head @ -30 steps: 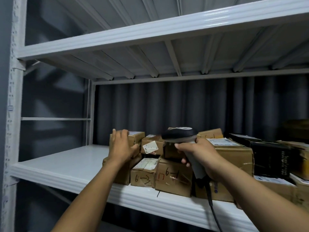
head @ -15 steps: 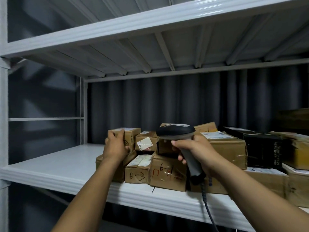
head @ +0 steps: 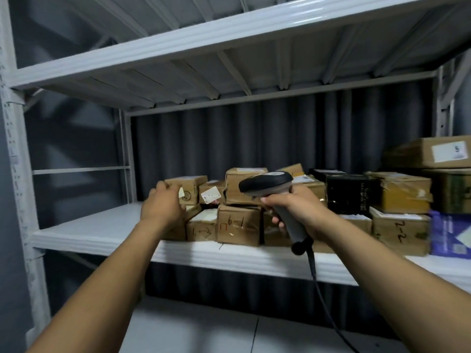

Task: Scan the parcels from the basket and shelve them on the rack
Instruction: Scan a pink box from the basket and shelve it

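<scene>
shelving a parcel on the rack
left hand at small box, grip too blurred to tell; right hand clamps scanner, ready to scan.

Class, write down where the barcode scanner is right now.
Head view, just right of centre: the right hand grips the barcode scanner in front of the cardboard parcels on the shelf, left of the black box.
</scene>
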`<state>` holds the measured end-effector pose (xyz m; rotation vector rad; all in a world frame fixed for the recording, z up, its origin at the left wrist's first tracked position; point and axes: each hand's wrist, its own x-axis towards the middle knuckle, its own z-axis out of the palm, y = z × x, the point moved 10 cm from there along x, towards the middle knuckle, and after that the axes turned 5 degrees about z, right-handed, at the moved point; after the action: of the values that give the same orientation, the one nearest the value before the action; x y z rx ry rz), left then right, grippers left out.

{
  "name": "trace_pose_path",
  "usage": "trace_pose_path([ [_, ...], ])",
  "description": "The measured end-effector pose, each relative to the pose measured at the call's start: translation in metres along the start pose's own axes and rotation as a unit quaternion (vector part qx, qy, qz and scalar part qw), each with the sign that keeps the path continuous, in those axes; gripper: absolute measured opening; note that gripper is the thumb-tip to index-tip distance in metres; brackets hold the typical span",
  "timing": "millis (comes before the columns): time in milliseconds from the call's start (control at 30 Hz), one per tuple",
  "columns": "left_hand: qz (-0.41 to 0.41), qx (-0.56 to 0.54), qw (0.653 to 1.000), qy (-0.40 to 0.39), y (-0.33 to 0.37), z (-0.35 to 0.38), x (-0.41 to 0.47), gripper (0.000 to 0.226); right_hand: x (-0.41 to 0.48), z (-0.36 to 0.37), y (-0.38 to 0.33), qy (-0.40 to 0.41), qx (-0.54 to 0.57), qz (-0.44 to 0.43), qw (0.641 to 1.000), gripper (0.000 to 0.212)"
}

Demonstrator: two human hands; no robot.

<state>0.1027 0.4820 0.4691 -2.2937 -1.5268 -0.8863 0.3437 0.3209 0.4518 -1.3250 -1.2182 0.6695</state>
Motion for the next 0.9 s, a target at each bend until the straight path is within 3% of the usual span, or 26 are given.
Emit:
trace_pose_path([
  [333,0.070,-0.018,0.995,-0.071,0.096,0.016,-0.177,0.055,-0.157,-0.052,0.056,0.023,-0.127,0.043,0.991,0.007],
  [733,0.138,0.002,0.959,-0.248,0.197,0.156,-0.393,0.057,-0.325,-0.102,0.227,-0.026,-0.250,0.178,0.951,0.009],
  [900,0.161,-0.009,0.934,-0.318,0.231,0.225,-0.461,0.055,-0.360,-0.136,0.302,-0.006,-0.258,0.246,0.934,0.014],
])
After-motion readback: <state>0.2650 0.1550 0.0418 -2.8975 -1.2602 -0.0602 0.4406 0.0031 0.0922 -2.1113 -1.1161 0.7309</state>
